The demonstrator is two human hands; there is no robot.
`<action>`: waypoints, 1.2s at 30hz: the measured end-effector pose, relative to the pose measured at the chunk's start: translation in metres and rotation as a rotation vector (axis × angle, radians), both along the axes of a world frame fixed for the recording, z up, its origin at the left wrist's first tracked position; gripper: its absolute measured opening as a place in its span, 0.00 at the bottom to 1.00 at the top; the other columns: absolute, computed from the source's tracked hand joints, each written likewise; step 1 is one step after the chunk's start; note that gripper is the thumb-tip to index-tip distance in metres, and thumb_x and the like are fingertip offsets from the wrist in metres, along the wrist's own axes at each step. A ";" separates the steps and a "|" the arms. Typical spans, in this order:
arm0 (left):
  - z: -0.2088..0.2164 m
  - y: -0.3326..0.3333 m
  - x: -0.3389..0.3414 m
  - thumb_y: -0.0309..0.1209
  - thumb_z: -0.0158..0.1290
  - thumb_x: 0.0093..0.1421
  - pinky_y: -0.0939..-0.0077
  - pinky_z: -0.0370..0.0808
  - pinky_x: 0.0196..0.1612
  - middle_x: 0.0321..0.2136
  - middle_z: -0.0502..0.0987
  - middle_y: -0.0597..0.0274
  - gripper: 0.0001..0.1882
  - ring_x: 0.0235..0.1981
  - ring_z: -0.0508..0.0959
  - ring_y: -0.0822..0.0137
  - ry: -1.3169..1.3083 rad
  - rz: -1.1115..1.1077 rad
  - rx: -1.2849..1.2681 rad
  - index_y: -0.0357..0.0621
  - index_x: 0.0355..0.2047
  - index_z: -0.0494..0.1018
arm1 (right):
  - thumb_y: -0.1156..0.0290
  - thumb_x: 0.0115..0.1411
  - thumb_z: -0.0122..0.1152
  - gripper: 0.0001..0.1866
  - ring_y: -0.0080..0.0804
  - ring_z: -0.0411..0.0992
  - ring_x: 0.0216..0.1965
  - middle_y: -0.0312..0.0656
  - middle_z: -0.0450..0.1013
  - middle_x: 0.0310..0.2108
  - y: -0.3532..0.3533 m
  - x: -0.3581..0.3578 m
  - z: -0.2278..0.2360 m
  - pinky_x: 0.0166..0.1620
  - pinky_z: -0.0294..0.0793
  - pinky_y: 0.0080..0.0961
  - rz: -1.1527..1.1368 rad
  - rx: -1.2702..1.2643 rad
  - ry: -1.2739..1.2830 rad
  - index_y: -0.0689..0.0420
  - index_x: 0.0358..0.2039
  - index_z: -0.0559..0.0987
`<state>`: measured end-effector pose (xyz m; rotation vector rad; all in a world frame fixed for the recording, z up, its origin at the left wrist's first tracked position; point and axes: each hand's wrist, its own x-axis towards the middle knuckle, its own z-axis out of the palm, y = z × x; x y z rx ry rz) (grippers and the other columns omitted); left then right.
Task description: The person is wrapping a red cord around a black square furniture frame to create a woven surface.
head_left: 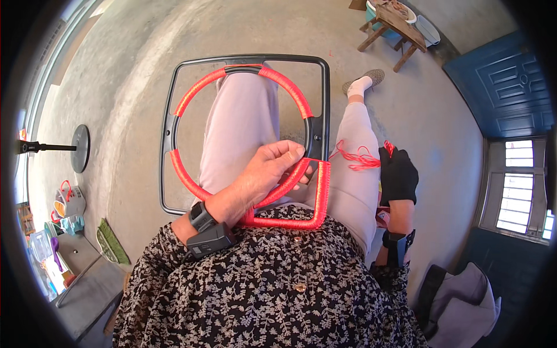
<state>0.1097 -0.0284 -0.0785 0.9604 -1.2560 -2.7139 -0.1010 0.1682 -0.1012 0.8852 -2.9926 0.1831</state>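
The bare left hand (270, 168) angles up and rightward in front of the torso, fingertips (294, 152) pinched together. The black-gloved right hand (399, 177) curls closed, well apart on the right, its back upward, above a nearly upright bare right forearm (401, 217).

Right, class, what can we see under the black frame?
Under the black frame, pale trousers, a floral top and grey floor show through its openings. Its solid parts, the red-wrapped ring and left hand hide what lies directly beneath.
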 end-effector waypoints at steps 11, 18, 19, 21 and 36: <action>-0.018 -0.003 0.003 0.37 0.46 0.65 0.79 0.75 0.34 0.31 0.76 0.65 0.11 0.31 0.77 0.74 0.189 0.186 0.052 0.43 0.39 0.70 | 0.73 0.51 0.62 0.20 0.38 0.72 0.42 0.43 0.72 0.42 -0.071 0.089 0.067 0.47 0.71 0.32 0.752 -0.618 -0.348 0.57 0.47 0.73; -0.013 0.002 -0.007 0.28 0.45 0.64 0.83 0.75 0.35 0.32 0.78 0.65 0.08 0.31 0.77 0.77 0.077 0.113 -0.025 0.40 0.39 0.73 | 0.68 0.61 0.55 0.14 0.29 0.75 0.36 0.44 0.74 0.36 -0.051 0.047 -0.005 0.40 0.75 0.23 0.204 -0.904 -1.417 0.63 0.44 0.71; -0.014 0.003 -0.009 0.28 0.45 0.64 0.83 0.75 0.35 0.32 0.78 0.65 0.08 0.31 0.77 0.77 0.076 0.116 -0.027 0.40 0.39 0.73 | 0.68 0.60 0.56 0.16 0.29 0.75 0.35 0.43 0.74 0.37 -0.056 0.052 -0.013 0.39 0.75 0.24 0.277 -0.811 -1.434 0.63 0.46 0.70; -0.016 0.004 -0.008 0.28 0.46 0.65 0.83 0.75 0.35 0.33 0.78 0.63 0.09 0.31 0.77 0.75 0.039 0.090 -0.013 0.39 0.41 0.73 | 0.71 0.59 0.57 0.18 0.28 0.75 0.34 0.43 0.75 0.37 -0.062 0.063 -0.019 0.36 0.75 0.23 0.108 -0.680 -1.755 0.59 0.50 0.70; -0.003 0.002 0.000 0.36 0.52 0.62 0.82 0.75 0.24 0.25 0.75 0.66 0.11 0.22 0.75 0.75 -0.022 0.007 -0.070 0.41 0.35 0.73 | 0.67 0.61 0.49 0.13 0.24 0.69 0.32 0.42 0.72 0.37 0.011 0.037 0.048 0.30 0.66 0.19 -0.273 -1.797 -0.944 0.63 0.41 0.72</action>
